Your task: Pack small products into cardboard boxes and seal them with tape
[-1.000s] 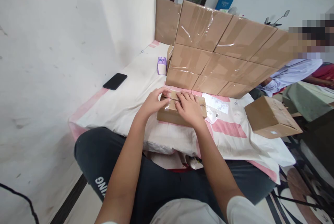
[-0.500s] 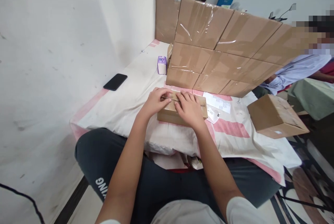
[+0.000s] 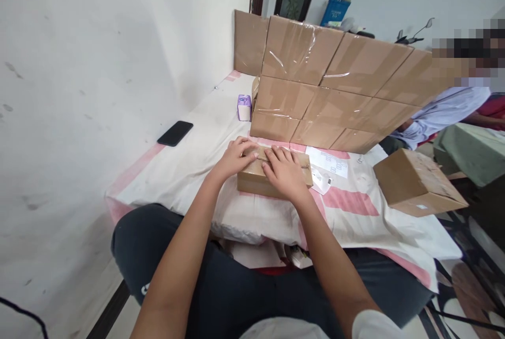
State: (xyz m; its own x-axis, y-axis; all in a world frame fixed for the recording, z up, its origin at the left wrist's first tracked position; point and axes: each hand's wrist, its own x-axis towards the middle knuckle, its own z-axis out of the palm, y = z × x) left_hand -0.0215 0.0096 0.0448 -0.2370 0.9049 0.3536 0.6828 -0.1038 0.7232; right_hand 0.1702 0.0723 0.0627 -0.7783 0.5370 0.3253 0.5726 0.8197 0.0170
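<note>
A small brown cardboard box (image 3: pixel 256 183) lies on the cloth-covered table in front of me, a seam running along its top. My left hand (image 3: pixel 238 156) rests over the box's left end, its thumb stretched along the top near the seam and its fingers reaching across the far side. Flat on the top, right of the middle, lies my right hand (image 3: pixel 284 171) with the fingers spread. Beyond the right end are a printed white sheet (image 3: pixel 329 161) and a smaller white paper (image 3: pixel 321 182).
Stacked, taped cardboard boxes (image 3: pixel 315 102) form a wall behind. A larger box (image 3: pixel 418 181) sits at the right edge. On the left are a black phone (image 3: pixel 175 133) and a purple-and-white pack (image 3: pixel 244 108). Another person's sleeve (image 3: pixel 453 110) shows at right.
My left fingers have flattened a little over the box's end. The right hand stays on top of the box. The view has tilted slightly upward.
</note>
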